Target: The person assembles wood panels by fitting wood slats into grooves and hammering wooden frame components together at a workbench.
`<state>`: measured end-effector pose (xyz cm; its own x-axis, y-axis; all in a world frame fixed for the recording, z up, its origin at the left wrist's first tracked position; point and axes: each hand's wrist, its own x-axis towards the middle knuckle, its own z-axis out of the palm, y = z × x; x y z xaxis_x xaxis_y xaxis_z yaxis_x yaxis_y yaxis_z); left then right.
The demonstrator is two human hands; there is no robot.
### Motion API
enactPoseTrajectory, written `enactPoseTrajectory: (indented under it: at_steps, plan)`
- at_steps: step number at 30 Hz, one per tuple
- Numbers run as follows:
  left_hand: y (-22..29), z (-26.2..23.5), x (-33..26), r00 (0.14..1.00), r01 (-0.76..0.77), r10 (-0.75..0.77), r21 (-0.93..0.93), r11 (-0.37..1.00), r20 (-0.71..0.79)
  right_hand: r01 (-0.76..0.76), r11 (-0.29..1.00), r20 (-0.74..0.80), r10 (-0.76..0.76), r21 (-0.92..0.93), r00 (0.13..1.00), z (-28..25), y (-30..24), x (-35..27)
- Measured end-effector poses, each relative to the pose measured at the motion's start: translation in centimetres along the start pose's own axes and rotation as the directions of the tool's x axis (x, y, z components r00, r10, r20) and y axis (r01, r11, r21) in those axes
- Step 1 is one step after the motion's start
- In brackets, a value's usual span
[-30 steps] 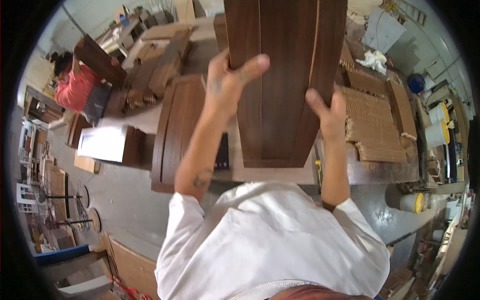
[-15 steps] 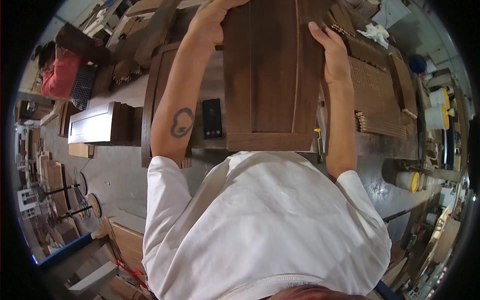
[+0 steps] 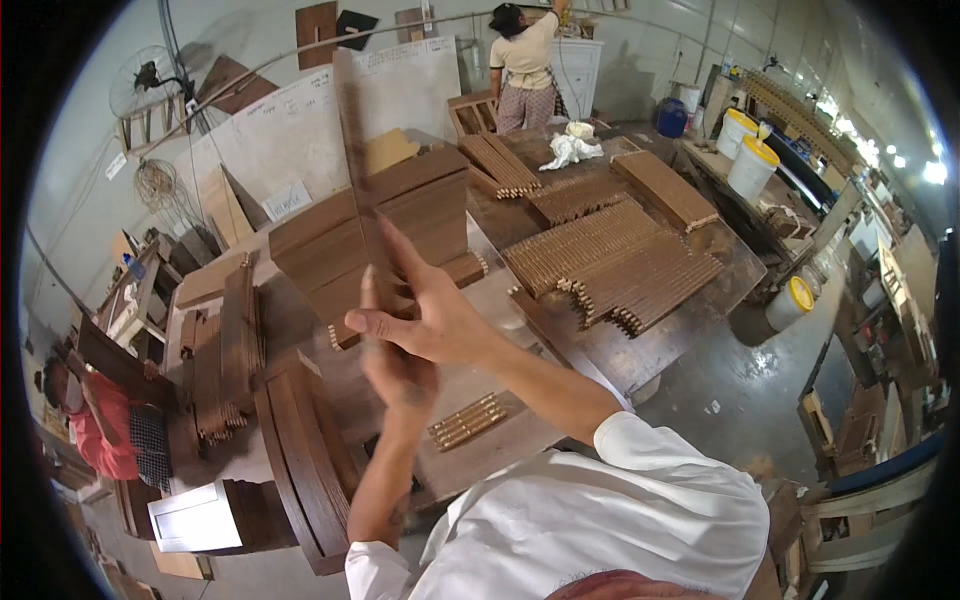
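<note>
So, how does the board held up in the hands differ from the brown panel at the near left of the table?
The board is raised in the air, while the panel rests on the table. The board shows as a narrow strip, nearly edge-on; the panel shows its broad face. The board looks blurred, the panel sharper. Both are dark brown.

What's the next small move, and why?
Probably steady the dark panel before lowering it: it looks motion-blurred and edge-on, its length rising above the left hand and right hand, which sit close together.
</note>
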<state>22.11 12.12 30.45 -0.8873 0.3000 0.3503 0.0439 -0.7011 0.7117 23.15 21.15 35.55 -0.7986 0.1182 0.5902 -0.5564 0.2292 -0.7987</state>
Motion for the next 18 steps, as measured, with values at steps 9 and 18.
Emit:
enactPoseTrajectory:
  at_steps: [9, 18]
  plan:
    - [6.3, -5.4, 4.9, 0.703, -0.395, 0.662, 0.917, 0.059, 0.26, -0.157, 0.952, -0.149, 0.201, 0.261, 0.968, -4.3, 5.1, 1.1]
    - [9.1, -8.7, 10.3, 0.939, -0.34, 0.342, 0.273, 0.9, 0.043, -0.186, 0.972, 0.095, 0.173, 0.144, 0.98, -3.5, 8.9, 0.2]
